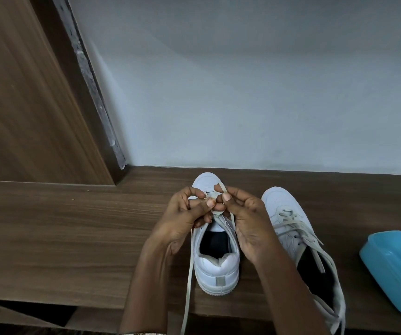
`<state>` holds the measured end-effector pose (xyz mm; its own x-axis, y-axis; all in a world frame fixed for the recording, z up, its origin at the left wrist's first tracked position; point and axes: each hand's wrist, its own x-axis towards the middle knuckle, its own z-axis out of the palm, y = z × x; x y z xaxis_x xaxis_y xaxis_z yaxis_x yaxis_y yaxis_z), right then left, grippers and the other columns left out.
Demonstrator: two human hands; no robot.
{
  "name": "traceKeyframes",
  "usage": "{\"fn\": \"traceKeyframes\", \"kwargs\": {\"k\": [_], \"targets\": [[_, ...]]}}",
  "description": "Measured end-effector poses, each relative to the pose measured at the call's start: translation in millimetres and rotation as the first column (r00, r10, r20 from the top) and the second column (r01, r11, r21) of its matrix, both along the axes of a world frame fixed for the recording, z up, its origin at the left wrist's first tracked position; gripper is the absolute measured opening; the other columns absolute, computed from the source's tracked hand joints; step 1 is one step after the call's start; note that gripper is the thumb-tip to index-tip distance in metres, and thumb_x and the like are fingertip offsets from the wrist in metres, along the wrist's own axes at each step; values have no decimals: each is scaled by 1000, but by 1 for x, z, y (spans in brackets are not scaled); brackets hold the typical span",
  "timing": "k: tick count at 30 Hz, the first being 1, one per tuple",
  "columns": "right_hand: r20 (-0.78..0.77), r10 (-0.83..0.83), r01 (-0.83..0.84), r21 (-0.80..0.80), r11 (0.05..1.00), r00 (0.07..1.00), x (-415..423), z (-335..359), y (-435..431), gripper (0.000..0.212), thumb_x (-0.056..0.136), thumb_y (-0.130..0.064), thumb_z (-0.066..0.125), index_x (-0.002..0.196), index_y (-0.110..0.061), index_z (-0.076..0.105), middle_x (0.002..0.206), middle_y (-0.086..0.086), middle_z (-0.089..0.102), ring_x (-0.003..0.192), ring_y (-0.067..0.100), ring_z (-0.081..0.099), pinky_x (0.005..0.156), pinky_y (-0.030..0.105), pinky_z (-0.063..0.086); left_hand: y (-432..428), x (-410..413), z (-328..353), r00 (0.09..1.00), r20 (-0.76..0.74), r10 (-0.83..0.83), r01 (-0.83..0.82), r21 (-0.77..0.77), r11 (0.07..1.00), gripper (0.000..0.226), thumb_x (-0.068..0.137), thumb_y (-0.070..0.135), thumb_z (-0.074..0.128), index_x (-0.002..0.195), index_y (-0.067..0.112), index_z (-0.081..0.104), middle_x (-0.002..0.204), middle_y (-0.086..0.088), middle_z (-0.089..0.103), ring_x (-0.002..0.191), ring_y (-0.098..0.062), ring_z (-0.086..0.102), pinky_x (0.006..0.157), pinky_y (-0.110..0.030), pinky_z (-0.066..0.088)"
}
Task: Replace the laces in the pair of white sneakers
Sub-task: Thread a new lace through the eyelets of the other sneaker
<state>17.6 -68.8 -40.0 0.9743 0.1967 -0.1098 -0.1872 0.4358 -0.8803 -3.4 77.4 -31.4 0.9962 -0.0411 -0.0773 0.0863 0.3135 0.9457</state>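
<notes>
A brown wooden panel (25,93) is seen at far left, rising from the wooden tabletop (61,238); the left hand (189,211) is curled above the near sneaker (216,264), its fingers pinching the pale lace (188,274) — 1 loose end trails past the table's front edge; the right hand (245,213) pinches the same lace, and the eyelets are hidden by both hands; a 2nd sneaker (279,201), loosely laced, lies just beside — a blue plastic container (395,269) is set at far right.

A wood-grain tabletop (61,238) carries a white sneaker (217,267), with a second sneaker (287,211) just beside it (both toes toward the wall (243,93)). A blue plastic container (398,269) lies farther right.
</notes>
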Motion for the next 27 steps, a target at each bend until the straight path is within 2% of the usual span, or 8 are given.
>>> {"fn": "traceKeyframes", "kwargs": {"k": [2,5,12,14,16,18,23,27], "targets": [[-17,-26,26,-7,1000,1000,0,1,-1,26,92,-3,64,116,7,64,87,22,70,86,37,64,95,59,51,0,1,-2,1000,-7,20,-20,2,1000,26,79,10,70,98,7,53,82,-19,73,51,-17,55,46,-19,34],[-30,-57,56,-28,998,998,0,1,-2,31,87,1,68,114,11,58,84,20,73,76,28,69,81,43,59,1,1,-4,1000,-7,20,-20,9,1000,17,84,9,68,97,1,62,88,-22,72,53,-14,55,48,-19,35],[-8,-17,17,-57,998,1000,-2,3,-7,20,82,6,71,102,6,72,92,22,75,81,28,74,69,27,60,-1,1,-6,998,-58,14,-14,-1,1000,13,74,11,73,84,3,72,78,-18,73,54,-7,57,45,-14,35],[33,24,-21,-92,996,999,-2,3,-7,22,83,4,70,105,4,72,95,20,75,88,30,75,73,28,59,-1,2,-7,995,-93,30,-31,-17,999,19,69,10,77,83,6,65,74,-16,72,56,-10,57,43,-14,33],[85,69,-56,-149,987,994,-2,2,-8,21,86,3,69,106,2,73,97,19,76,92,30,74,79,30,59,-1,3,-6,992,-119,51,-55,-27,998,33,66,9,80,94,8,62,74,-16,72,61,-17,56,42,-15,31],[113,101,-76,-203,976,988,-1,1,-11,17,89,3,65,104,1,73,98,18,76,94,29,74,83,31,58,-1,3,-5,993,-111,48,-50,-13,999,38,68,9,80,103,5,65,74,-15,72,58,-14,55,42,-15,31],[70,180,-166,-170,971,981,2,4,-18,18,90,-1,65,105,6,73,102,26,73,99,35,71,92,38,56,-3,4,-5,996,-64,69,-68,24,997,19,71,15,78,85,6,69,69,-11,71,49,-8,50,45,-15,34],[58,81,-69,-189,979,995,0,3,-11,21,90,-16,70,99,1,76,98,30,71,95,38,70,94,46,56,-1,7,-12,992,-6,125,-125,41,991,25,70,15,85,75,6,62,54,-5,65,62,-25,54,60,-29,34]]}}
